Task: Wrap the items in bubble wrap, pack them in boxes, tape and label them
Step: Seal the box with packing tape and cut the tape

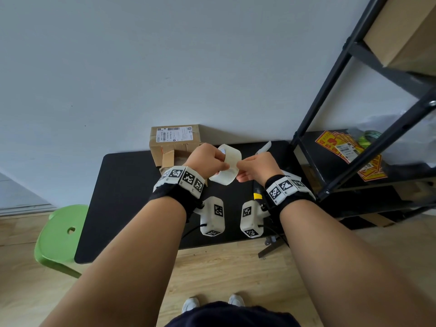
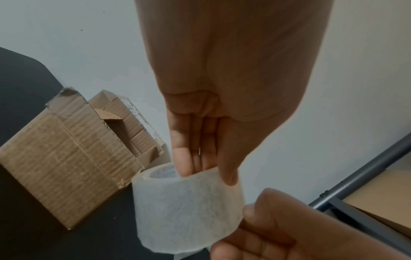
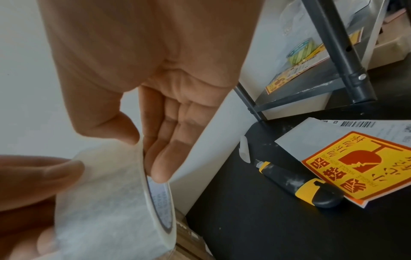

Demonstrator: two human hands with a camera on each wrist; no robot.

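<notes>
A green stool (image 1: 59, 234) is standing at the far left, tucked against the edge of the black table (image 1: 122, 199). Further in, a cardboard box (image 1: 173, 142) with a printed label on top is sitting at the back of the table against the wall, and in front of it a second box (image 2: 64, 158) is lying with its flaps open. Above the middle of the table, the left hand (image 1: 206, 159) is gripping the roll of tape (image 1: 226, 165), fingers (image 2: 181, 158) hooked into the core and thumb pressing on the outer face. The right hand (image 1: 256, 165) is meeting it from the other side, thumb and fingertips pinching at the roll's outer layer; whether a loose end is caught there is not clear. To the right, a utility knife (image 3: 298, 183) with a black and yellow handle is lying on the table beside an orange fragile sticker (image 3: 360, 167), touching its edge. At the far right, a black metal shelf (image 1: 354, 128) is carrying more such stickers (image 1: 349, 149).
</notes>
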